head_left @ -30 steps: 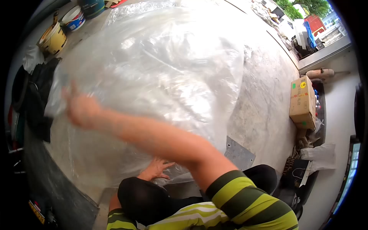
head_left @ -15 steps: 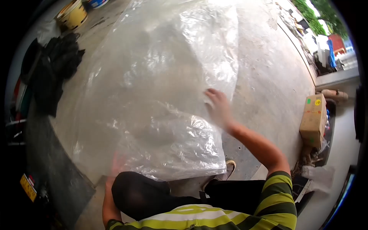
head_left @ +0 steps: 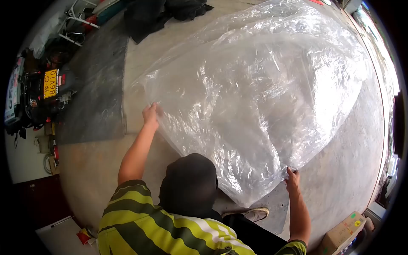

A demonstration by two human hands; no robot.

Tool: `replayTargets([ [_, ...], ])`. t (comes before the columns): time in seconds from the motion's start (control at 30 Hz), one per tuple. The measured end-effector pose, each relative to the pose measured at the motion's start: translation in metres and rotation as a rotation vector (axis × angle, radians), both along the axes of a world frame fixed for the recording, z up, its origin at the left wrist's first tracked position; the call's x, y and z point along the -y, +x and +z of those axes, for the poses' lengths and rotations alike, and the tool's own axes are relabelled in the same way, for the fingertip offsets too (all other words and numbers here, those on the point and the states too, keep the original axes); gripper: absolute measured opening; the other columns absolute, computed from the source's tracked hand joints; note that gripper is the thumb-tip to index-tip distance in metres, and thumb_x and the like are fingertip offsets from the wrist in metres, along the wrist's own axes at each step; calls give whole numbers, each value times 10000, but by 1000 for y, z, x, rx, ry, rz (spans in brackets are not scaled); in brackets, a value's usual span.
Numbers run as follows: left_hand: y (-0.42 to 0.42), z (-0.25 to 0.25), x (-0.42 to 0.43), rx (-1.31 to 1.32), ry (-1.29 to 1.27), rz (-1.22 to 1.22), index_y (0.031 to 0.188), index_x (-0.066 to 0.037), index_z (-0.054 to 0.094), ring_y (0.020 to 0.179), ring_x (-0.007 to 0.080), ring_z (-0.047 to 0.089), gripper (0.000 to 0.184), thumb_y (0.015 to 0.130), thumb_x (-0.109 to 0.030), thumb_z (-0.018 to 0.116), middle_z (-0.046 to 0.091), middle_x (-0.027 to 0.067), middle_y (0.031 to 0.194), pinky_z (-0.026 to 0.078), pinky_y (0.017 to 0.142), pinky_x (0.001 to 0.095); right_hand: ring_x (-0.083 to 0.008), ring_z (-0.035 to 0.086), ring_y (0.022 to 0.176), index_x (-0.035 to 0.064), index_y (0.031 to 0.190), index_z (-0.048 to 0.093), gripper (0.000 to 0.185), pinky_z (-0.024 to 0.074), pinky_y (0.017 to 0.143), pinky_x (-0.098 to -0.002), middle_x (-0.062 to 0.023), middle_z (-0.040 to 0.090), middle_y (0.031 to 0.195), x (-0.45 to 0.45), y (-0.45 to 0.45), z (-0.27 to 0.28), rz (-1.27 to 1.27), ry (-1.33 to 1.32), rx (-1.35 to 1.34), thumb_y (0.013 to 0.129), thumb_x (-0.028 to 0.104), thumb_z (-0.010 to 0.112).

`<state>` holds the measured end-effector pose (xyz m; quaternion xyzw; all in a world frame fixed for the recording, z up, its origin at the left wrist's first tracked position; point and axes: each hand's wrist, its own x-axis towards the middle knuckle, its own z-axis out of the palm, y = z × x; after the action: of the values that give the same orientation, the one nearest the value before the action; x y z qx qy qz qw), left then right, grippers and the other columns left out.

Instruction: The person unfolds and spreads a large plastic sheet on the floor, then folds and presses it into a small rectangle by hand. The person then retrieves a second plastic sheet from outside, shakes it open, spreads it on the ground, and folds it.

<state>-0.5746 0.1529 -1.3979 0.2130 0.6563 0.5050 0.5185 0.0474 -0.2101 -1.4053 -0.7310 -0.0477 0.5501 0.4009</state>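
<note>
A large clear plastic sheet (head_left: 238, 110) spreads over the concrete floor in front of me, wrinkled and shiny, its far part puffed up. My left hand (head_left: 150, 115) is closed on its left edge, arm stretched out. At the near right edge, my right hand (head_left: 292, 178) pinches the film between thumb and fingers. Between the two hands the near border of the sheet sags toward my knee (head_left: 189, 182) and my shoe (head_left: 257, 213). Whether the sheet is one layer or several, I cannot tell.
A dark mat (head_left: 95, 91) lies on the floor to the left, beside a motorbike with a yellow plate (head_left: 50, 83). Black cloth (head_left: 148, 17) lies at the far left. A cardboard box (head_left: 343, 233) stands at the lower right.
My view has turned left. Both hands now grip the sheet's edges; my right hand was open above it before. The sheet has lifted and billowed, no longer lying flat.
</note>
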Motion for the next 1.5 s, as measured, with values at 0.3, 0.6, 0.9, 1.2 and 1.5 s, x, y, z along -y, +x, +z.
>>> replayTargets([
  [0.3,-74,-82,18,-249,-254,523,1063,-20,585,711,229,633,194,902,-114,533,662,137,920,521,576,361,-209,546,1037,-2,1332,401,595,468,822,-339,-105,544,1237,-17,-19,-35,-57,399,385,842,127,713],
  [0.6,-81,-66,3,303,-301,-36,1286,-70,515,1106,300,583,397,920,-219,550,586,105,1235,503,909,465,-229,620,846,-69,1249,437,551,519,675,-337,-146,622,1013,-32,-20,-16,-117,135,216,804,102,714],
  [0.9,141,-61,52,20,-363,-256,1019,-29,549,836,261,620,247,788,59,537,587,95,937,553,737,416,-134,556,528,-74,1313,416,614,449,451,-284,-82,638,710,-31,171,51,-145,65,880,756,3,663],
  [1.2,232,81,113,472,-1066,-1926,1279,-3,519,1022,226,641,407,950,-229,597,642,114,1110,521,884,333,-270,640,962,8,1223,566,353,524,813,-370,-152,630,1124,152,168,95,267,-154,1335,881,62,631],
  [1.5,252,-9,82,-620,21,-1637,940,13,586,624,105,569,237,892,-210,654,632,42,765,471,529,257,-336,520,1188,100,1391,421,721,453,979,-414,-135,472,1359,58,-80,82,1246,262,577,771,238,763],
])
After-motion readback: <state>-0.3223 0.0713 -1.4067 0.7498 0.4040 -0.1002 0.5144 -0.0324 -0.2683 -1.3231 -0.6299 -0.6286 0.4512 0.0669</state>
